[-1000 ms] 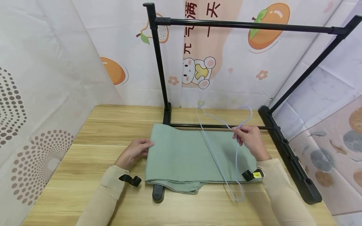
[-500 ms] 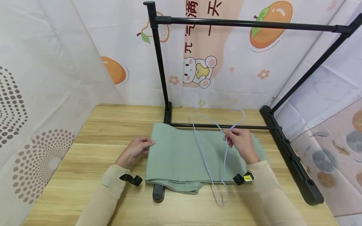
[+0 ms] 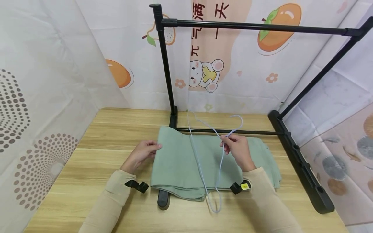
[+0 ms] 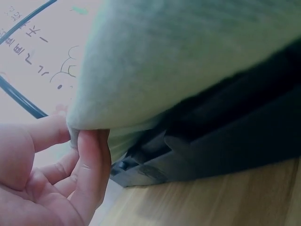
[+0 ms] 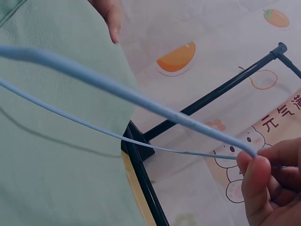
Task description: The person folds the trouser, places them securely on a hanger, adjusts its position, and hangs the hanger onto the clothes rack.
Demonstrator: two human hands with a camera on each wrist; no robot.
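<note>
A folded sage-green cloth [image 3: 175,161] lies over the low bar of a black rack [image 3: 256,28]. At its left edge my left hand [image 3: 141,153] pinches the fabric between thumb and fingers. The left wrist view shows that fold of cloth [image 4: 155,70] between the thumb and fingertips. A thin light-blue clothes hanger [image 3: 199,165] leans over the cloth, its hook pointing up and away. My right hand [image 3: 237,150] pinches it just below the hook. In the right wrist view the hanger's bar [image 5: 141,100] stretches across the cloth from thumb and fingertip.
The rack's uprights and feet, such as the right foot [image 3: 306,171], flank the cloth on a wooden table [image 3: 116,129]. Printed curtains [image 3: 122,29] hang behind and at both sides. Each wrist wears a black strap.
My right hand has carried the hanger leftward across the cloth, uncovering more of the cloth's right end. The left hand keeps its pinch at the left edge, almost still.
</note>
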